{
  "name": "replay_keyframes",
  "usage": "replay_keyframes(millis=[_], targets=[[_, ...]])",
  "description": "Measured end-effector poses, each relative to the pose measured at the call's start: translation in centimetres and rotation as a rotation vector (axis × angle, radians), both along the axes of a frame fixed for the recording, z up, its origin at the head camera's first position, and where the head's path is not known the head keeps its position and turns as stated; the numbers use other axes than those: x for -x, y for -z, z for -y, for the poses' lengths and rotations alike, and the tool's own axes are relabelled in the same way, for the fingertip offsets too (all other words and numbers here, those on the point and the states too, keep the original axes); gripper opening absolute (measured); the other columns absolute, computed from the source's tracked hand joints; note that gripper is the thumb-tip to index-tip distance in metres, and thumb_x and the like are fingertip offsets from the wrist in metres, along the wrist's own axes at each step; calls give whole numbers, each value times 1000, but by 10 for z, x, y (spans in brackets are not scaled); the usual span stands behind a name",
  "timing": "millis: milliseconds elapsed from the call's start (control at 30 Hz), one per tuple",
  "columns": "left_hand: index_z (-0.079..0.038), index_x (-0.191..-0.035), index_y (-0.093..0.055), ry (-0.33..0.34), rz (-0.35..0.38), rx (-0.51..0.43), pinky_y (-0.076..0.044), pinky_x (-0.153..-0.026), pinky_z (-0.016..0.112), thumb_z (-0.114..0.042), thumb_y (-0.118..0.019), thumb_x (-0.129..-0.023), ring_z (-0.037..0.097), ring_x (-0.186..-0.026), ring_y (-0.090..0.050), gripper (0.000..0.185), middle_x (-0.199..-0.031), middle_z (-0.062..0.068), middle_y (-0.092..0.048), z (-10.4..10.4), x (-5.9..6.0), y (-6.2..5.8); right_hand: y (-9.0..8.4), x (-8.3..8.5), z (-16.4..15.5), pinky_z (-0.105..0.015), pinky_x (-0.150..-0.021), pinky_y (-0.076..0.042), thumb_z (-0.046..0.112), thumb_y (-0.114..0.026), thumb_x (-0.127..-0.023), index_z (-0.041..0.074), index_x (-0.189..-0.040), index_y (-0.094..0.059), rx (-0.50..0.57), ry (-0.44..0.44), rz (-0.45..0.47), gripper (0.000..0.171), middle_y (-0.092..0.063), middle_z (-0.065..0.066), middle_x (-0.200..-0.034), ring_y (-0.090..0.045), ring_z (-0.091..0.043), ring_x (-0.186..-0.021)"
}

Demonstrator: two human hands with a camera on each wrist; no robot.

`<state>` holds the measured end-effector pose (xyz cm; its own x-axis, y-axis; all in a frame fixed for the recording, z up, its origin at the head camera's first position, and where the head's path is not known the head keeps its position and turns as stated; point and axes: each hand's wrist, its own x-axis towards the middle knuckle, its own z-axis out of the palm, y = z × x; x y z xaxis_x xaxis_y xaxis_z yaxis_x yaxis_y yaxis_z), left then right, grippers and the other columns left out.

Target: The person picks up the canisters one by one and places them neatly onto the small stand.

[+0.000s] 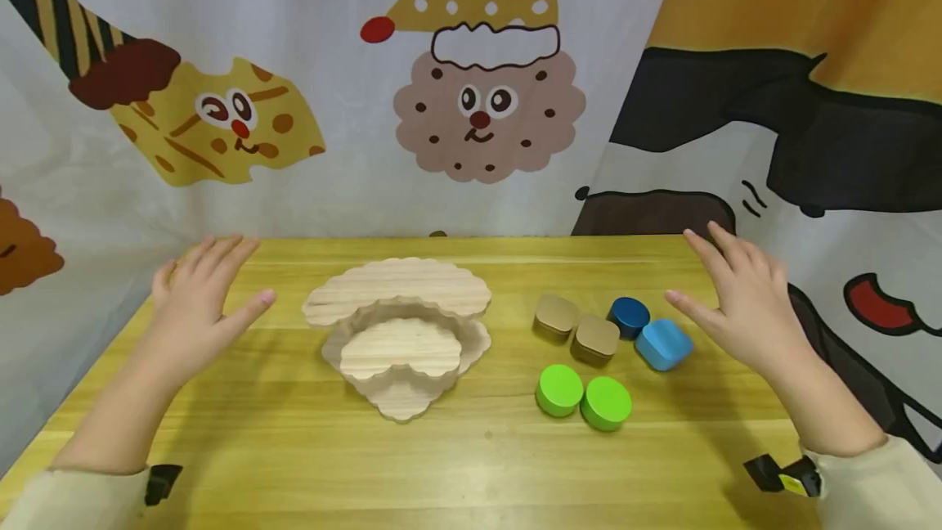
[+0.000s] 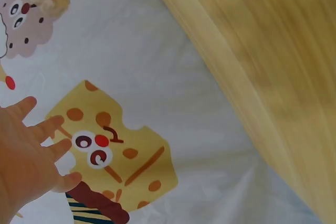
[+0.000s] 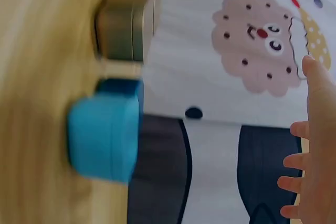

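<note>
My left hand (image 1: 195, 309) is raised over the left side of the table, fingers extended and thumb apart, holding nothing. Nearest to it are pale wooden pieces with scalloped edges: a wide one (image 1: 397, 289) at the back and a smaller one (image 1: 401, 346) in front, over another wavy wooden part (image 1: 401, 407). On the right, my right hand (image 1: 751, 309) hovers with spread fingers, also touching nothing. Close to it sits a light blue rounded-square box (image 1: 665, 344), beside a dark blue round one (image 1: 629, 317). The left wrist view shows the left hand (image 2: 29, 161) against the curtain.
Two tan rounded-square boxes (image 1: 555, 317) (image 1: 595, 340) stand left of the blue ones. Two bright green round boxes (image 1: 559, 389) (image 1: 606, 403) are nearer the front. A cartoon-printed curtain (image 1: 353, 145) hangs behind the yellowish wooden table (image 1: 471, 473).
</note>
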<state>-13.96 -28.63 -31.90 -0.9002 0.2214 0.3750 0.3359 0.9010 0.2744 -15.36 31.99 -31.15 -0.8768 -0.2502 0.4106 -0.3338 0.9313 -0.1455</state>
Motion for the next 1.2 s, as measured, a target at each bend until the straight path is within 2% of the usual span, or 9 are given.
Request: replay_keyframes(millis=[233,400,567,767,833,933,1067,1200], targets=[[-11,-150,-30,82,-9,-147,-3,-99,70,-33,-59,-94,44,-135,-22,66,-148,21,-33,-16,-3,14,24,-26,18,-65,-104,-12,44,-66,-88,10,-147,-37,135,-160,-39,74,-31,-22,-148,-27,-48,-131],[-13,-150,-31,129,4,-252,-1,-100,70,-27,-59,-95,46,-134,-23,64,-147,22,-33,-24,-5,23,40,-43,29,-65,-99,-23,29,-76,-81,9,-142,-45,210,-234,-28,72,-40,-18,-143,-34,-45,-127],[-13,-150,-31,153,44,-352,-3,-101,70,-23,-60,-95,48,-133,-24,63,-147,24,-32,-30,-3,28,55,-53,33,-63,-92,-30,11,-81,-74,12,-138,-50,296,-255,42,72,-46,-16,-136,-37,-38,-124],[-11,-150,-32,163,85,-438,-13,-101,69,-19,-60,-95,50,-132,-25,63,-147,23,-33,-35,-1,35,69,-59,34,-59,-88,-34,9,-82,-73,14,-136,-51,350,-279,132,70,-48,-10,-135,-38,-26,-125],[-12,-150,-31,162,97,-464,-14,-102,68,-19,-60,-95,48,-134,-25,63,-148,22,-34,-36,0,37,72,-61,34,-55,-89,-36,9,-82,-74,14,-136,-51,348,-287,147,70,-48,-8,-135,-39,-20,-125],[-12,-150,-30,169,121,-517,-16,-104,65,-18,-61,-95,43,-135,-25,63,-148,19,-35,-38,1,38,77,-61,33,-40,-93,-38,9,-82,-75,12,-136,-51,346,-302,165,69,-49,-6,-135,-41,-15,-124],[-11,-150,-30,197,150,-589,-17,-103,64,-13,-61,-95,38,-134,-28,63,-146,17,-38,-42,5,43,84,-61,32,-16,-96,-30,10,-82,-75,9,-133,-54,371,-333,197,64,-52,-5,-132,-43,-13,-123],[-12,-150,-30,218,182,-629,-20,-102,58,-10,-61,-94,33,-133,-30,64,-146,16,-40,-44,9,48,88,-61,32,-12,-97,-26,11,-82,-75,7,-130,-56,403,-364,225,61,-54,-6,-130,-44,-11,-121]])
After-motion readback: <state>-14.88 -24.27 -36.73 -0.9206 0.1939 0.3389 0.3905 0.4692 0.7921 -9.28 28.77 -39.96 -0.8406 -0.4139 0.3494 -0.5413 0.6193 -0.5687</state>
